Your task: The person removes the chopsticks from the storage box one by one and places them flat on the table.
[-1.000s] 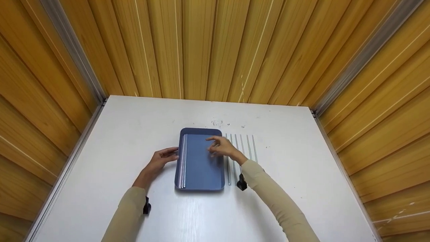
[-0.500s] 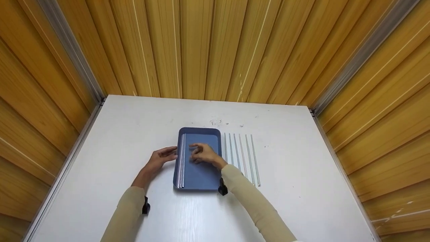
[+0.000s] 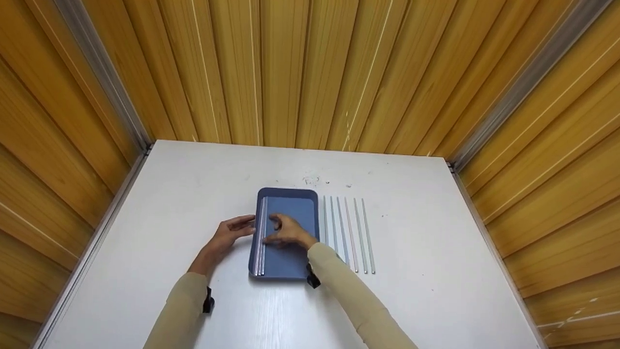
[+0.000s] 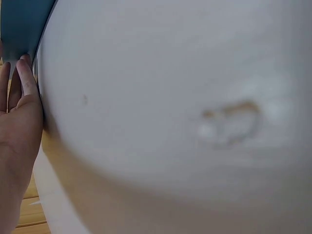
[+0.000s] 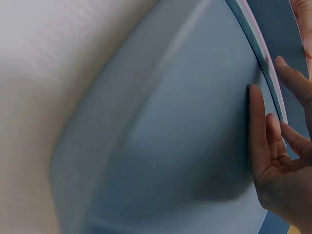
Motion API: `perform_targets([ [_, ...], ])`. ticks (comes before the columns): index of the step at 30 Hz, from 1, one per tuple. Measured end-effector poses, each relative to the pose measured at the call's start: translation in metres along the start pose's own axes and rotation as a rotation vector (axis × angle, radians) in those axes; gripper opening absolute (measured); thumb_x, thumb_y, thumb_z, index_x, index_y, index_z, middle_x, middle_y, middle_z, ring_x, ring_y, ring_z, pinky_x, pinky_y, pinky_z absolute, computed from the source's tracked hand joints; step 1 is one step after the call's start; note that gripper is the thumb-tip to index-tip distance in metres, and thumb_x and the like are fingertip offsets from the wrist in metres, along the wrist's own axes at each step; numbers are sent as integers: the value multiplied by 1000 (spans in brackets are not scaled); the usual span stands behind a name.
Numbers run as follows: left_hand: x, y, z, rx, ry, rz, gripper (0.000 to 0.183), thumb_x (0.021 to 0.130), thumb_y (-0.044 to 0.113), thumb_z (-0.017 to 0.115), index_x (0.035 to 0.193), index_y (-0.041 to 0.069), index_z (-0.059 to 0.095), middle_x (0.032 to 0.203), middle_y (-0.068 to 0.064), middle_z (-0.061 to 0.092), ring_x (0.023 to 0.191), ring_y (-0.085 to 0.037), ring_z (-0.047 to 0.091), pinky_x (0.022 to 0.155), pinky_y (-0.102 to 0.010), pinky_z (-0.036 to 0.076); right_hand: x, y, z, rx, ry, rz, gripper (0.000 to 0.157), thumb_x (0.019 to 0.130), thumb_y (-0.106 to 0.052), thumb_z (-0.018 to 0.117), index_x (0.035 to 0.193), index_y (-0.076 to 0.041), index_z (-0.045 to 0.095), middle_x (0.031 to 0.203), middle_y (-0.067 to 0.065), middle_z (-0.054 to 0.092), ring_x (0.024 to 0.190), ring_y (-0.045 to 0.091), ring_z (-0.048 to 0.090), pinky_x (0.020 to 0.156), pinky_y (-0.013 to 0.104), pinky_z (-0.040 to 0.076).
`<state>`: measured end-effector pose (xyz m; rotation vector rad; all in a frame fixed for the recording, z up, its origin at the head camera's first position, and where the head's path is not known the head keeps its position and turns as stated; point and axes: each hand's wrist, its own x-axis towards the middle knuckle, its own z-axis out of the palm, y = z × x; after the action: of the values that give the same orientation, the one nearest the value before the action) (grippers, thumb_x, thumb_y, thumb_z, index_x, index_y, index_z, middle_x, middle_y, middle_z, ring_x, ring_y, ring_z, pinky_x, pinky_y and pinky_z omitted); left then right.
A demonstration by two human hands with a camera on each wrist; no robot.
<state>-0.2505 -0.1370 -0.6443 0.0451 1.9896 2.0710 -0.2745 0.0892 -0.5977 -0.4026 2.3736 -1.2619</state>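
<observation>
A blue rectangular tray (image 3: pixel 296 206) lies on the white table. Several thin, straight, shiny sticks (image 3: pixel 261 259) lie side by side along its left wall, pinkish and bluish-green in the right wrist view. My right hand (image 3: pixel 289 230) is inside the tray, thumb and index finger spread apart, with fingertips (image 5: pixel 256 97) close against the sticks; exact contact is hard to tell. Outside the tray, my left hand (image 3: pixel 227 236) touches its left wall with extended fingers, also seen in the left wrist view, where the hand (image 4: pixel 22 122) appears at the left edge.
Right of the tray, several pale blue, green and pink sticks (image 3: pixel 351 234) lie spaced apart, roughly parallel. Wood-patterned panels (image 3: pixel 281 72) enclose the white table (image 3: pixel 411 242) at the back and sides. Small marks (image 3: pixel 312 180) show on its surface behind the tray.
My right hand has moved left and slightly nearer, from the tray's right side to the sticks at its left wall. The left hand has stayed by the tray's left wall.
</observation>
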Motion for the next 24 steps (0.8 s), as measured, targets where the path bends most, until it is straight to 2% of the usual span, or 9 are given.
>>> perform_targets([
  [5,-2,0,-2,13,-16,14,55,93,10,75,144,-1,55,147,-22,57,140,-34,53,100,-18,52,0,-2,1,-187,-2,-60,82,77,-21,90,145,2,51,107,20,65,91,17,54,85,29,56],
  [9,-1,1,-2,20,-20,20,55,94,10,74,144,-2,56,147,-22,57,138,-32,54,100,-18,52,1,-3,1,-242,-15,-77,85,76,-24,91,147,1,50,109,21,65,94,19,55,90,32,52],
  [12,0,1,-1,16,-24,22,55,93,10,75,143,-1,56,147,-22,57,138,-32,55,100,-18,52,2,-3,0,-261,-12,-85,86,75,-22,92,146,2,50,109,20,64,96,20,55,89,31,51],
  [14,0,1,-2,25,-30,28,56,93,11,75,144,-1,56,147,-22,57,138,-32,55,101,-18,52,3,-2,0,-208,-18,-70,86,74,-15,92,146,2,49,108,19,62,94,20,56,85,31,56],
  [17,1,0,-3,30,-21,32,55,93,11,76,143,0,56,147,-22,57,138,-33,55,101,-17,51,4,-2,0,-35,-51,-20,87,72,0,90,147,4,46,105,17,56,85,19,60,73,32,64],
  [20,0,0,-3,16,-5,20,54,92,9,76,142,0,58,146,-21,58,138,-32,55,101,-17,51,4,-1,-2,123,-94,37,91,71,12,85,150,5,41,103,13,50,77,21,63,66,35,65],
  [24,1,1,-1,13,-2,8,56,91,11,77,142,0,58,146,-21,59,137,-29,57,102,-17,51,3,0,-4,131,-90,47,91,69,17,80,150,5,40,97,8,46,78,17,57,63,32,64],
])
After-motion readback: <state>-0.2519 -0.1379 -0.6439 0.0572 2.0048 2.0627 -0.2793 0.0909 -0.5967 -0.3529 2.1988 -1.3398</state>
